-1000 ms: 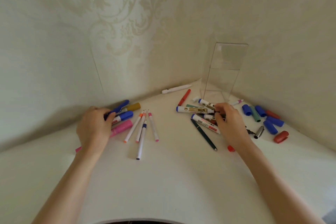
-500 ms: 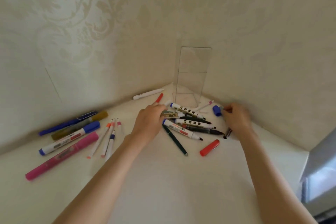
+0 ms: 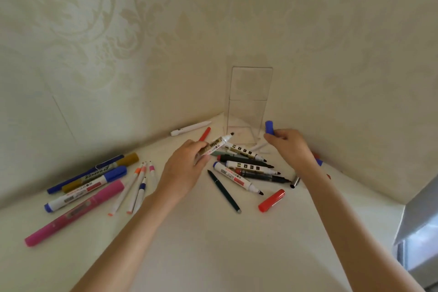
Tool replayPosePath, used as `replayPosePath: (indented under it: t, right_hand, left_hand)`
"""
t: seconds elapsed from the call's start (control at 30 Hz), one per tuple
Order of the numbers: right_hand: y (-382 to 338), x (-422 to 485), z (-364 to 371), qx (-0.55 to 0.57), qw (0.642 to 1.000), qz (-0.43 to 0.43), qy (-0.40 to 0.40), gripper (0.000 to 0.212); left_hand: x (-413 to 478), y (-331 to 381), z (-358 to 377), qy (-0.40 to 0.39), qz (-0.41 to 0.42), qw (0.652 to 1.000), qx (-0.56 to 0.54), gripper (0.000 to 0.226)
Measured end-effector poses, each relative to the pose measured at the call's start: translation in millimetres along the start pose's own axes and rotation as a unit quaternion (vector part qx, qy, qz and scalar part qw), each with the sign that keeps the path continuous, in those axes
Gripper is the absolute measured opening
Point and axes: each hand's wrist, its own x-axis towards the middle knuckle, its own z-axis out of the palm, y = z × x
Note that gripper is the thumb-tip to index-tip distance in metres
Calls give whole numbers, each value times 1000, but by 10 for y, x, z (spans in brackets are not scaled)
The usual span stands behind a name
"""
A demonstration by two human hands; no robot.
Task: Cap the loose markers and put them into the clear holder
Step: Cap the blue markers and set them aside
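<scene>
My left hand (image 3: 183,168) grips an uncapped white marker (image 3: 219,142), lifted off the table with its dark tip pointing up and right. My right hand (image 3: 288,144) pinches a blue cap (image 3: 269,127) and holds it up beside the clear holder (image 3: 248,102), which stands in the corner against the wall. Between my hands lies a pile of uncapped markers (image 3: 248,166) with black tips, plus a dark green pen (image 3: 224,191). A red cap (image 3: 271,200) lies in front of the pile.
Capped markers lie at the left: a pink one (image 3: 73,213), a white one with a blue cap (image 3: 86,188), blue and gold ones, and three thin pens (image 3: 136,187). A white pen (image 3: 189,128) lies by the wall. A grey surface edge (image 3: 417,232) shows at the right.
My left hand has lifted the white marker off the pile. My right hand has picked up the blue cap and raised it toward the holder.
</scene>
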Motion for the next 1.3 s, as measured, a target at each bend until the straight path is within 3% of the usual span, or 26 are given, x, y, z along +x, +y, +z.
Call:
replayPosePath:
  t: [0.07,0.17,0.27,0.33,0.6,0.77,0.9,1.03,1.3]
  right_hand:
    - [-198,-295,60,187,981,-18,-48,26]
    - [-334,-548,267,433,890,26,-142,29]
    - [-390,-621,412,532,823,58,-189,35]
    - [-394,-633,462,559,802,59,-201,34]
    - [-361,-655,523,505,836,27,-213,40]
    - [-383,-675,487,527,827,23,-195,30]
    - [-375,-713,514,443,872,-35,-206,31]
    - [-415,-756,499,411,888,-64,-195,35]
    - [-399,-748,489,418,882,-77,-206,32]
  left_hand:
    - [-141,27,-65,20,2,997,-75,27]
    - [-360,76,-122,57,16,983,-174,22]
    - [-459,130,-141,46,31,976,-208,30]
    - [-474,159,-136,39,44,975,-217,30]
    - [-503,209,-134,31,60,972,-223,29]
    - [-500,204,-151,29,42,969,-241,26]
    - [-511,190,-145,20,34,967,-253,24]
    - [-527,206,-150,-2,39,960,-279,20]
    - [-529,222,-178,-15,42,954,-296,19]
